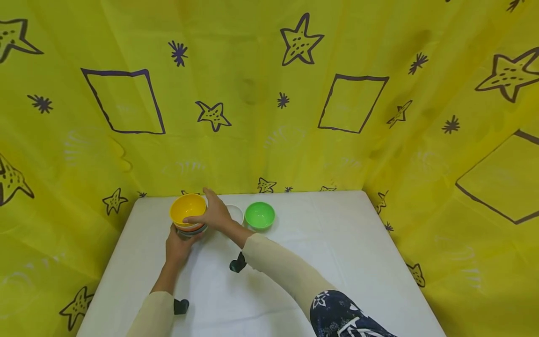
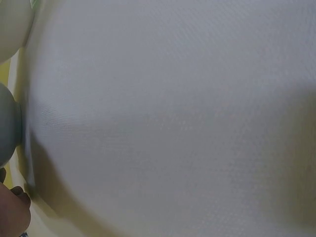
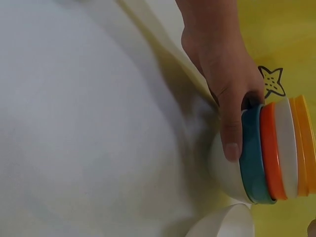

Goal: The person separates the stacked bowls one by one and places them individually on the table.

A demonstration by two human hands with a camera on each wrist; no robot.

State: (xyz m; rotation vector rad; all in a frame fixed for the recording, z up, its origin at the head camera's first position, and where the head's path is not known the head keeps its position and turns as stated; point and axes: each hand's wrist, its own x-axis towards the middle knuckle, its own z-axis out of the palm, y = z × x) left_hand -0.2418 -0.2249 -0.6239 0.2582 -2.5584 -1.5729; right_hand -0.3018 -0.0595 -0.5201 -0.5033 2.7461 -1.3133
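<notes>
Near the table's back left, my left hand (image 1: 178,247) grips a stack of bowls (image 3: 254,153) from below and the side. In the right wrist view its thumb lies across the white outer bowl (image 3: 224,170), under a teal bowl (image 3: 255,168), an orange bowl (image 3: 274,158) and another white one. Yellow rims top the stack. My right hand (image 1: 215,213) holds the yellow bowl (image 1: 187,207) at its right side, thumb over the rim and inside; its other fingers are partly hidden. A white bowl (image 1: 236,214) stands just behind the right hand.
A green bowl (image 1: 259,216) stands right of the white bowl, near the back edge. White cloth covers the table (image 1: 337,262). Yellow curtains (image 1: 248,154) with drawn stars rise behind it and along both sides. My right forearm crosses above the table.
</notes>
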